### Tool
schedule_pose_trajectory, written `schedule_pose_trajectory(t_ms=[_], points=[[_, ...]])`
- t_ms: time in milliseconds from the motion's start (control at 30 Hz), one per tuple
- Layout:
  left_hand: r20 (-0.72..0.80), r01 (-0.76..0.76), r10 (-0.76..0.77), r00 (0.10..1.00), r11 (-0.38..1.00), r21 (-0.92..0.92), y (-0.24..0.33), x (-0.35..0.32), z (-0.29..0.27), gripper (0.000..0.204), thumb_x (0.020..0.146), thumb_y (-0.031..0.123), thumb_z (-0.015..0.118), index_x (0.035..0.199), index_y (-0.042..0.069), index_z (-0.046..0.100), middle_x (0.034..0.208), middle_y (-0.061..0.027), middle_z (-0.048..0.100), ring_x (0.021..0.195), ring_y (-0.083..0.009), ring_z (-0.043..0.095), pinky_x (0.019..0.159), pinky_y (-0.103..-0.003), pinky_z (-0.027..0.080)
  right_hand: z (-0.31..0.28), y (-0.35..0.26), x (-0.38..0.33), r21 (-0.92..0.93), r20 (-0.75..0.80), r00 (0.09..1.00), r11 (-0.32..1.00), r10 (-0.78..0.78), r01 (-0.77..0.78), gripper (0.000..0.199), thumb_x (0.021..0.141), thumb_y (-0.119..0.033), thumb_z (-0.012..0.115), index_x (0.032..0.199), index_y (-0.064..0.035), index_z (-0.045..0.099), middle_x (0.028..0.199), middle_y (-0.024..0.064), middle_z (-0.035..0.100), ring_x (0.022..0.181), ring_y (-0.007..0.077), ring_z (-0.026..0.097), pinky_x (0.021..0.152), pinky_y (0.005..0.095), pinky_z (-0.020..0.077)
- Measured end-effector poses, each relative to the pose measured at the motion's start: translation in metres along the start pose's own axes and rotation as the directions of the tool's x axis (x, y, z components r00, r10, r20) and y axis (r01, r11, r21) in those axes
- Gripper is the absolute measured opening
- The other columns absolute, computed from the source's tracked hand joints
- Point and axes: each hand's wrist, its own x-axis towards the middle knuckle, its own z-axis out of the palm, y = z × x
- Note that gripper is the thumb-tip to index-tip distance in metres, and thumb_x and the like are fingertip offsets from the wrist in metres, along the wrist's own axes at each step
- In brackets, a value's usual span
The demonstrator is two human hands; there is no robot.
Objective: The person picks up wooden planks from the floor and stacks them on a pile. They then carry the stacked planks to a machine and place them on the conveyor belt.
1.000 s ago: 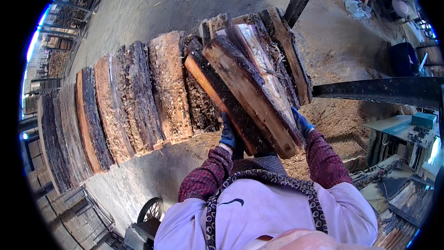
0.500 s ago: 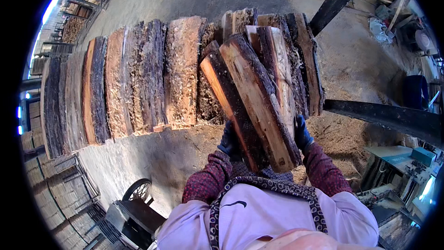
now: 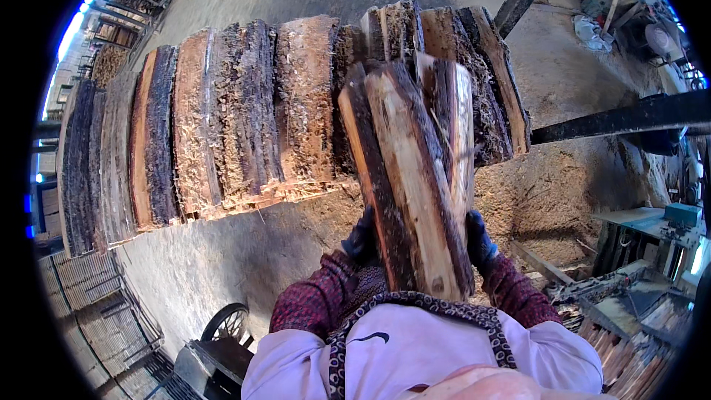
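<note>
Slab row (image 3: 307, 96) = ref pt. Black wheel (image 3: 228, 324): near side of its left half, bare floor (image 3: 204, 263) btwn. Left hand (image 3: 361, 239)'s closed on the left of the held slabs (image 3: 411, 178), far ends overlapping the row's right part in view. Right hand (image 3: 481, 241) grips the other side (fingers mostly hidden tbh). IMO squeeze evenly, & watch the black beam (image 3: 622, 118) by the row's right end.
</note>
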Motion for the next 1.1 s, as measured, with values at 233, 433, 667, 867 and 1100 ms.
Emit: schedule_pose_trajectory(t_ms=[233,433,667,867,1100], points=[[0.065,-0.253,0.245,0.967,0.944,0.21,0.012,0.078,-0.112,0.055,0.101,0.057,0.055,0.129,0.01,0.062,0.115,-0.0068,0.068,0.1,-0.0199,0.065,0.09,-0.038,0.054,-0.001,0.067,0.061,0.082,-0.164,0.982,0.991,-0.091,0.105,0.064,0.099,-0.05,0.061,0.143,-0.0044,0.055,0.135,0.0098,0.064,0.124,0.0268,0.06,0.111,0.0427,0.046],[-0.026,-0.158,0.176,0.984,0.931,0.33,-0.005,0.009,-0.065,0.048,0.103,0.048,0.058,0.126,0.006,0.064,0.113,-0.0019,0.065,0.101,-0.0141,0.057,0.093,-0.033,0.048,0.029,0.133,-0.005,0.085,-0.232,0.946,0.964,-0.227,0.253,0.052,0.1,-0.038,0.063,0.138,-0.0033,0.059,0.132,0.0115,0.066,0.117,0.0282,0.065,0.105,0.0427,0.0506],[0.311,-0.398,0.251,0.917,0.645,0.653,-0.018,-0.039,0.017,0.053,0.101,0.04,0.062,0.133,-0.002,0.058,0.126,-0.0076,0.063,0.115,-0.0171,0.055,0.103,-0.034,0.043,0.046,0.165,-0.12,-0.256,-0.473,0.678,0.823,-0.564,0.507,0.046,0.102,-0.036,0.059,0.132,-0.0022,0.062,0.128,0.0072,0.067,0.117,0.0219,0.062,0.107,0.0388,0.0464],[0.625,-0.452,-0.014,0.78,0.678,0.579,-0.073,-0.086,0.13,0.059,0.097,0.031,0.067,0.143,-0.001,0.048,0.131,-0.0083,0.06,0.116,-0.0186,0.056,0.102,-0.035,0.045,0.074,0.202,-0.262,-0.025,-0.506,0.47,0.556,-0.724,0.831,0.045,0.102,-0.032,0.058,0.132,0.0008,0.06,0.129,0.0138,0.065,0.115,0.0273,0.063,0.103,0.0434,0.0495],[0.739,-0.414,-0.401,0.542,0.637,0.65,-0.172,-0.14,0.185,0.075,0.094,0.038,0.068,0.154,0.008,0.035,0.135,-0.0045,0.055,0.111,-0.0178,0.056,0.093,-0.034,0.049,0.124,0.291,-0.375,-0.488,-0.584,0.12,0.466,-0.803,0.738,0.041,0.101,-0.029,0.06,0.13,-0.0004,0.061,0.117,0.0061,0.066,0.108,0.0173,0.059,0.098,0.0354,0.0482]])
